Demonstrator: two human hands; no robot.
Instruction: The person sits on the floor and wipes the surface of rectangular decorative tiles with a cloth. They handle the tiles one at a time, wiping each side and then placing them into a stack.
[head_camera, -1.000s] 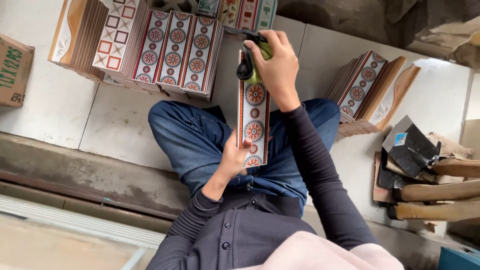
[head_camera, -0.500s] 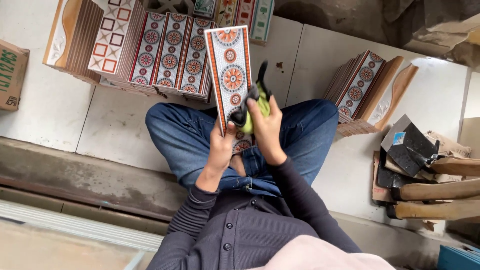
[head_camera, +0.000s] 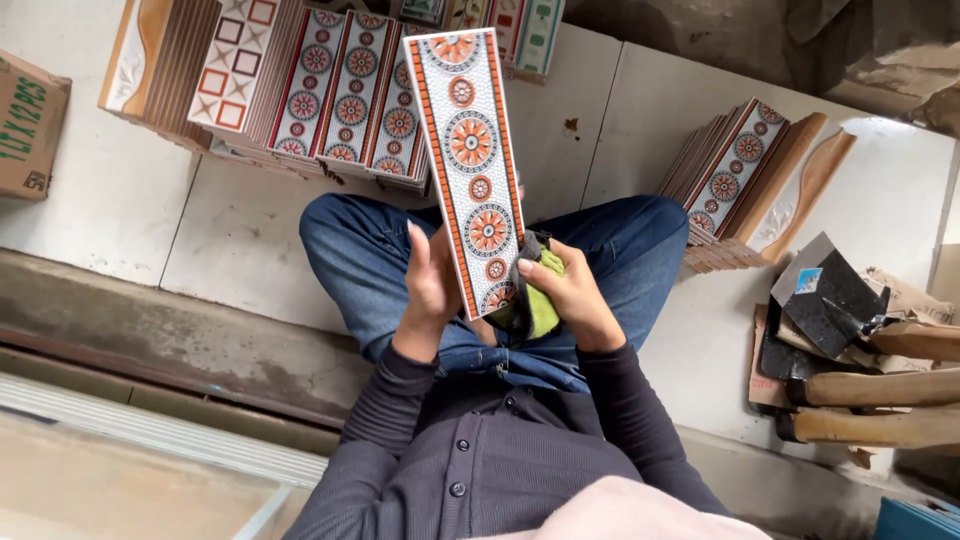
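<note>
Head view looks straight down on a seated person in blue jeans, with a long patterned border tile (head_camera: 470, 165) held upright over the lap. Left hand (head_camera: 432, 285) grips the tile's left edge near its lower end, fingers (head_camera: 418, 250) closed flat against the face and edge. Right hand (head_camera: 570, 295) has its fingers closed around a green-and-black cloth (head_camera: 535, 300), pressed against the tile's lower right edge just beside those fingertips.

By the look of it, the work in hand is wiping the tile's edge and face; only the low end is under the cloth now. Covering the rest would call for a steady left-hand grip while the cloth travels up the long edge (the tile is thin and tall, so it could tip or slip).

Beyond the fingertips, past the tile's top, a row of matching patterned tiles (head_camera: 350, 100) leans in a stack on the pale floor (head_camera: 110, 220). Off to the right of the right hand stands a second tile stack (head_camera: 735, 175), and further right lie trowels with wooden handles (head_camera: 870, 390). A cardboard box (head_camera: 30, 135) sits far to the left. Nothing lies between the hands and the stacks; the knees are the closest obstacle.
</note>
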